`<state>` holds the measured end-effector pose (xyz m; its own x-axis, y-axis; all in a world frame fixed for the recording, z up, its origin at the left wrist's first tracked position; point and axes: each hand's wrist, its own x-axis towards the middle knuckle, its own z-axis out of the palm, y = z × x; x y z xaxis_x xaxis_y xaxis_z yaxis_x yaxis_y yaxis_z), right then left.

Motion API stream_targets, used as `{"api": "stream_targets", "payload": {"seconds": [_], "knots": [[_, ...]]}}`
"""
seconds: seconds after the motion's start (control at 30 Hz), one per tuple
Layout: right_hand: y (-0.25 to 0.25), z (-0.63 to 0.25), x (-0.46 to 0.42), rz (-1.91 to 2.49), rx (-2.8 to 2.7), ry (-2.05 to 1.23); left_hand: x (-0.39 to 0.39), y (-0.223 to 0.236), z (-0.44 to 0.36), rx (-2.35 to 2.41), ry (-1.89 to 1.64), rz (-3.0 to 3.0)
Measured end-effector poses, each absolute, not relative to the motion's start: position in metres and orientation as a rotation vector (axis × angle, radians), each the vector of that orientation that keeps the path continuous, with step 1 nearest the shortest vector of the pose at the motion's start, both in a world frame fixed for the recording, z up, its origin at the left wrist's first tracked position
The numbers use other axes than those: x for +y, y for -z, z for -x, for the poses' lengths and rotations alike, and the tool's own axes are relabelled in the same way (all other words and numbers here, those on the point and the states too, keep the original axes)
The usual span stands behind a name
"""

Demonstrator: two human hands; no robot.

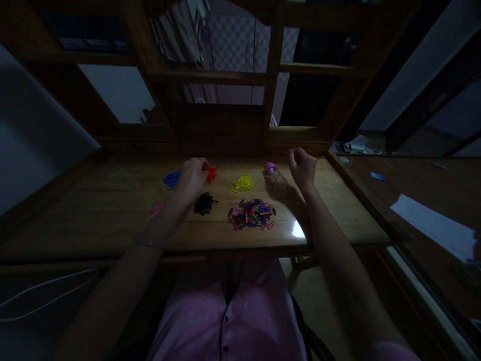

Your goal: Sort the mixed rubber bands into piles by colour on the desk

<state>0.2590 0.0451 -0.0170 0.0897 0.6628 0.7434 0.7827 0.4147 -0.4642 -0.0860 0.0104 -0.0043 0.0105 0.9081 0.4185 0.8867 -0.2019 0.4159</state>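
Note:
On the wooden desk (112,210) lie small piles of coloured bands: blue (172,179), red (212,174), yellow (242,184), black (205,203), and a mixed pile (251,213). My left hand (193,175) rests between the blue and red piles, fingers curled at the red one. My right hand (301,168) hovers at the right, fingers bent inward, just right of a small pink object (269,167). What either hand holds is too dark to make out.
A pink band or two (158,209) lies left of the black pile. A wooden shelf unit (221,100) rises at the desk's back. To the right stands another surface with white paper (436,225) and a blue item (378,176).

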Motion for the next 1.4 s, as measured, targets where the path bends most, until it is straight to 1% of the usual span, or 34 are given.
{"api": "stream_targets", "payload": {"seconds": [0.1,0.17,0.23,0.27,0.4,0.63,1.0,1.1,1.27,1.4], "knots": [[0.016,-0.26,0.045,1.295,-1.609,0.153,-0.013,0.002,0.068,1.868,-0.964,-2.275],[0.017,-0.26,0.045,1.298,-1.611,0.163,-0.034,-0.002,0.054,1.641,-0.843,-2.283],[0.017,-0.26,0.045,1.301,-1.614,0.17,-0.055,-0.006,0.041,1.404,-0.644,-2.255],[0.017,-0.26,0.045,1.302,-1.613,0.173,-0.064,-0.007,0.036,1.376,-0.603,-2.255],[0.016,-0.261,0.045,1.315,-1.598,0.199,-0.082,-0.003,0.031,1.382,-0.59,-2.358],[0.015,-0.259,0.042,1.334,-1.618,0.208,-0.075,0.016,0.039,1.338,-0.468,-2.389],[0.02,-0.259,0.047,1.261,-1.602,0.17,-0.07,0.008,0.038,1.34,-0.391,-2.184],[0.021,-0.259,0.049,1.261,-1.597,0.168,-0.067,0.005,0.038,1.273,-0.437,-2.062],[0.023,-0.259,0.05,1.266,-1.607,0.18,-0.072,-0.003,0.032,1.184,-0.623,-1.761],[0.023,-0.259,0.049,1.254,-1.616,0.198,-0.074,-0.003,0.029,1.165,-0.77,-1.645]]}}
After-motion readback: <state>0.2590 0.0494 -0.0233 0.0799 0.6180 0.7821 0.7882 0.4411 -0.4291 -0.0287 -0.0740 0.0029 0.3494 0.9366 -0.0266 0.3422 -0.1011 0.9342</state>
